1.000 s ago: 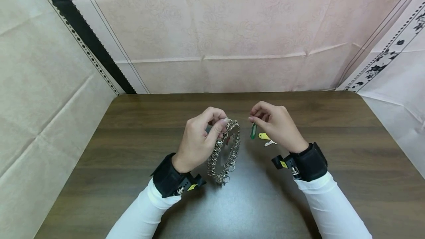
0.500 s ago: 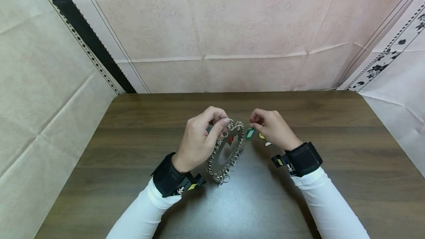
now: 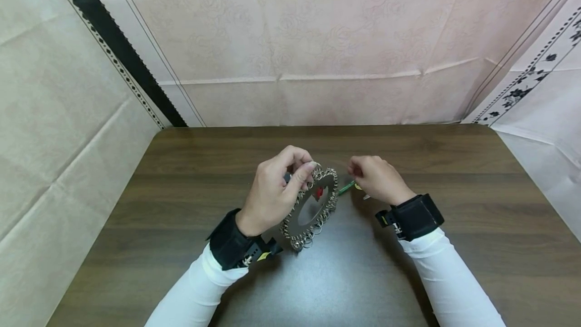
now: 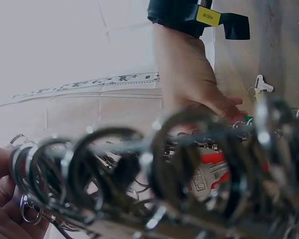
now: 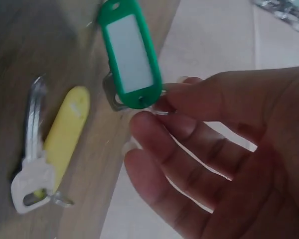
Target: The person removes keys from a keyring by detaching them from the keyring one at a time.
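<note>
My left hand holds up a large metal hoop by its top, between thumb and fingers. Small split rings line the hoop all round. A red key tag with a silver key shows through the rings in the left wrist view. Just to the right of the hoop, my right hand pinches a green key tag by the small ring at its end. This tag has a white label, and part of a metal key shows behind it. In the head view its tip overlaps the hoop's right side.
On the wooden table, below my right hand, lie a yellow key tag and a silver key. A pale patterned cloth rises behind the table's far edge.
My right hand has come down slightly, bringing the green key tag left to the hoop's side; the tag now appears edge-on. The hoop has turned to face the head view more.
</note>
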A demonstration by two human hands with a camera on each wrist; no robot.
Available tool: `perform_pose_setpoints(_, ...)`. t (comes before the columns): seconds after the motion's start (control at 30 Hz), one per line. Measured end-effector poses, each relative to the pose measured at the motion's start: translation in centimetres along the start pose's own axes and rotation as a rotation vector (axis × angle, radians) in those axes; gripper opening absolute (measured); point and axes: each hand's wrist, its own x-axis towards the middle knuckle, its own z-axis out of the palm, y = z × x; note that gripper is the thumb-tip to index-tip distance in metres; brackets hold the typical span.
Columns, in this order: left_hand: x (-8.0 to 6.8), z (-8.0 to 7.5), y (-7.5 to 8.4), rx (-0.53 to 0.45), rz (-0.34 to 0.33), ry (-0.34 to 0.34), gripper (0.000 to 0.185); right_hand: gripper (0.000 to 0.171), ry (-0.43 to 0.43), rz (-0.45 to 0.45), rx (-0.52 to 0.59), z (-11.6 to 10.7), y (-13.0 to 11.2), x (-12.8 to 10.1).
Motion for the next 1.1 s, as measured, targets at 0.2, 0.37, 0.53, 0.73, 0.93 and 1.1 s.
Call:
perform_pose_setpoints(0.2,-0.1,0.0,0.1,-0.011,-0.014,-0.013,0.006,0.015,-0.060,0.028,-0.024,0.4,0.8,0.2)
perform_pose_setpoints(0.37,0.0,0.0,0.1,-0.012,-0.015,-0.009,0.008,0.013,-0.062,0.039,-0.037,0.5,0.8,0.2)
perform_pose_setpoints(0.53,0.0,0.0,0.0,-0.004,-0.016,-0.004,0.006,0.012,-0.042,0.030,-0.064,0.2,0.1,0.0)
perform_pose_setpoints(0.73,-0.1,0.1,-0.1,-0.006,-0.019,-0.010,0.006,0.008,-0.016,0.002,-0.090,-0.4,-1.4,-0.5)
perform_pose_setpoints(0.93,0.0,0.0,-0.1,-0.043,-0.037,-0.024,0.007,0.005,0.068,-0.067,-0.029,-2.0,-4.3,-1.6)
perform_pose_setpoints(1.1,0.0,0.1,0.0,-0.062,-0.062,-0.018,0.009,0.009,0.157,-0.157,0.103,-3.7,-7.0,-3.2)
